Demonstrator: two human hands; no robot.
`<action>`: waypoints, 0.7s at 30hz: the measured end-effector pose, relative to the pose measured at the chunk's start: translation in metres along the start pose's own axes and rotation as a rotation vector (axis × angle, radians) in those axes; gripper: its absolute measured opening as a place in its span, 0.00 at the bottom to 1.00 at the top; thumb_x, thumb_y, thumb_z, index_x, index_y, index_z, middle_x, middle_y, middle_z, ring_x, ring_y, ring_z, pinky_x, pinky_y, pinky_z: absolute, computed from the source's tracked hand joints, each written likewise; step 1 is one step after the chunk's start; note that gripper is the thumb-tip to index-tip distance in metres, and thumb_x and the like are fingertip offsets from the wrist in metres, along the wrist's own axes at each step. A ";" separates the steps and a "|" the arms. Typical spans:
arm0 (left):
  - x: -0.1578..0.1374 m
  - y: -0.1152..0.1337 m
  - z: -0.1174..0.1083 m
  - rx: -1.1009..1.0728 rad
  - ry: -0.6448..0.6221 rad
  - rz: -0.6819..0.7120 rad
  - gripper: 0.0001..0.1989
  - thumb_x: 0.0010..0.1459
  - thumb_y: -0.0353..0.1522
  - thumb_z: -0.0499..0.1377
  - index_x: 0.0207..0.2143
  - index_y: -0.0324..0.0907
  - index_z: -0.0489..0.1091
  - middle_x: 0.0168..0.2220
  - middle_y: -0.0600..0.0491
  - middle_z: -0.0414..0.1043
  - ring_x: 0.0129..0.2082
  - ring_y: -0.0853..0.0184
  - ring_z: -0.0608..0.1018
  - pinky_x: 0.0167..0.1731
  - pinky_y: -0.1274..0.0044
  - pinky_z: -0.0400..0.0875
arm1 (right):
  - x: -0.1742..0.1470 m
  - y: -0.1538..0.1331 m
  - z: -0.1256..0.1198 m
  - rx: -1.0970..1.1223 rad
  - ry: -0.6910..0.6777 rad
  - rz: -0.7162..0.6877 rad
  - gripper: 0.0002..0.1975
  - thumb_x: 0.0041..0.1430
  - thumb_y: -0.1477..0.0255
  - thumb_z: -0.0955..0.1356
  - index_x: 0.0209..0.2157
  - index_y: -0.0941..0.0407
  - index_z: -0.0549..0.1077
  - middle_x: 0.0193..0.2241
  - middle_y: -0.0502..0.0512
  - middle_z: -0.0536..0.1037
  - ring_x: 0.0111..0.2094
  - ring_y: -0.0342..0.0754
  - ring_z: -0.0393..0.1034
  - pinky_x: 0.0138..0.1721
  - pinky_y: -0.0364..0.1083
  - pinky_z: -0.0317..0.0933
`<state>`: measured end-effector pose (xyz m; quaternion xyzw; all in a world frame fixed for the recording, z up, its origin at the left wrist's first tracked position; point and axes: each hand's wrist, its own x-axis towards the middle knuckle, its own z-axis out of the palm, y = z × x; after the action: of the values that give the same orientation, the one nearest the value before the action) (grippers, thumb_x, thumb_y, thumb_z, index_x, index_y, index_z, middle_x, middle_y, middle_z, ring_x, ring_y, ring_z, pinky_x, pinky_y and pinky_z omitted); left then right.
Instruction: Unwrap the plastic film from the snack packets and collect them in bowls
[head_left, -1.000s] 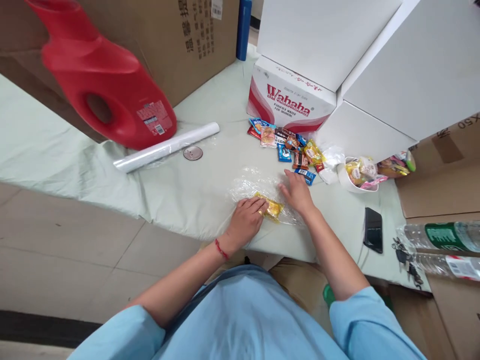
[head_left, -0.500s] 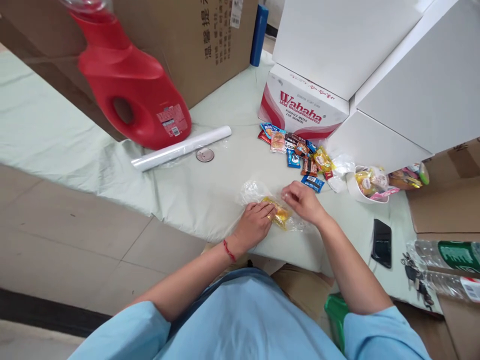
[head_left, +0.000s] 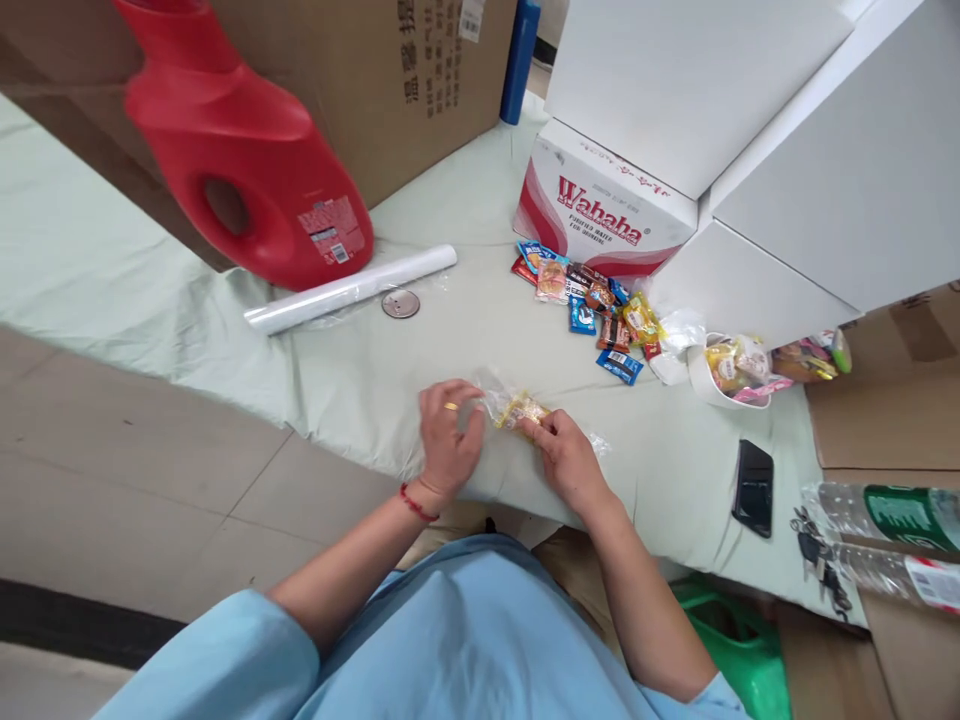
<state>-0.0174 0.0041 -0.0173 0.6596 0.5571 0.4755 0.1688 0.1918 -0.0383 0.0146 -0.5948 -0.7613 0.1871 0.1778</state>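
Note:
A small yellow snack packet (head_left: 523, 408) lies near the front edge of the cloth-covered table, wrapped in clear plastic film (head_left: 491, 392). My right hand (head_left: 571, 462) is closed on the packet's right part, thumb on top, hiding some of it. On the other side, my left hand (head_left: 450, 435) has curled fingers at the film's loose left end. Its fingertips meet the film there; the exact pinch is hard to see. More film sticks out beyond my right hand.
Several snack packets (head_left: 600, 300) lie before a Wahaba-labelled water carton (head_left: 600, 205). A film roll (head_left: 352, 290), round metal disc (head_left: 400, 304) and red jug (head_left: 255, 170) are at left. A white bowl (head_left: 701, 380), phone (head_left: 753, 487), keys (head_left: 817, 560) and bottles (head_left: 900, 515) are at right.
My left hand has moved left off the packet to the film's left end. My right hand has come left and down from the film's right side onto the packet. The film lies narrower around it.

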 end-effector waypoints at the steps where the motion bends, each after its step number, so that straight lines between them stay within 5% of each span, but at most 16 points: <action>1: 0.001 -0.005 -0.001 0.029 0.052 -0.068 0.15 0.70 0.38 0.53 0.50 0.40 0.75 0.51 0.41 0.76 0.56 0.55 0.76 0.60 0.55 0.69 | 0.000 -0.001 0.000 0.010 -0.005 0.015 0.17 0.74 0.67 0.61 0.56 0.48 0.78 0.36 0.54 0.71 0.35 0.49 0.64 0.37 0.45 0.63; 4: 0.005 -0.015 0.005 0.080 0.003 -0.174 0.24 0.72 0.44 0.48 0.57 0.38 0.70 0.62 0.35 0.69 0.70 0.49 0.63 0.69 0.50 0.57 | 0.000 -0.002 -0.002 0.003 -0.015 0.008 0.18 0.74 0.69 0.61 0.56 0.48 0.78 0.37 0.53 0.71 0.36 0.49 0.64 0.37 0.45 0.63; 7: 0.013 -0.010 0.017 0.107 -0.134 -0.257 0.23 0.68 0.49 0.55 0.51 0.40 0.71 0.68 0.35 0.64 0.75 0.43 0.53 0.71 0.44 0.48 | -0.001 0.001 -0.004 -0.016 -0.006 -0.051 0.21 0.72 0.74 0.60 0.58 0.48 0.77 0.38 0.54 0.71 0.37 0.49 0.66 0.39 0.45 0.65; 11: 0.027 0.016 0.024 -0.075 -0.215 -0.266 0.10 0.59 0.38 0.62 0.39 0.43 0.68 0.54 0.40 0.76 0.58 0.51 0.77 0.59 0.55 0.72 | 0.000 0.002 -0.003 -0.010 -0.001 -0.076 0.22 0.70 0.76 0.61 0.58 0.49 0.78 0.38 0.55 0.71 0.37 0.50 0.66 0.40 0.46 0.67; 13: 0.030 0.033 0.023 -0.181 -0.255 -0.209 0.01 0.59 0.31 0.58 0.34 0.44 0.67 0.42 0.48 0.77 0.43 0.61 0.80 0.47 0.65 0.77 | 0.000 0.000 -0.003 -0.004 -0.004 -0.070 0.21 0.70 0.76 0.61 0.56 0.49 0.79 0.38 0.55 0.72 0.37 0.50 0.67 0.40 0.47 0.67; 15: 0.028 0.048 0.021 -0.234 -0.327 -0.110 0.05 0.58 0.27 0.55 0.33 0.45 0.68 0.36 0.52 0.76 0.37 0.64 0.79 0.42 0.69 0.77 | -0.001 -0.003 -0.004 0.016 0.005 -0.076 0.19 0.69 0.77 0.61 0.52 0.51 0.80 0.40 0.57 0.73 0.40 0.52 0.68 0.43 0.49 0.69; 21: -0.001 0.059 0.023 -0.170 -0.582 0.287 0.12 0.67 0.34 0.57 0.50 0.41 0.74 0.52 0.43 0.80 0.56 0.56 0.78 0.59 0.59 0.74 | -0.029 -0.006 -0.025 0.221 -0.009 -0.148 0.15 0.68 0.75 0.65 0.52 0.52 0.80 0.54 0.63 0.76 0.55 0.56 0.71 0.57 0.56 0.69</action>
<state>0.0355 -0.0084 0.0157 0.8229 0.3454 0.3308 0.3067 0.2060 -0.0660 0.0381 -0.5127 -0.7789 0.2588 0.2519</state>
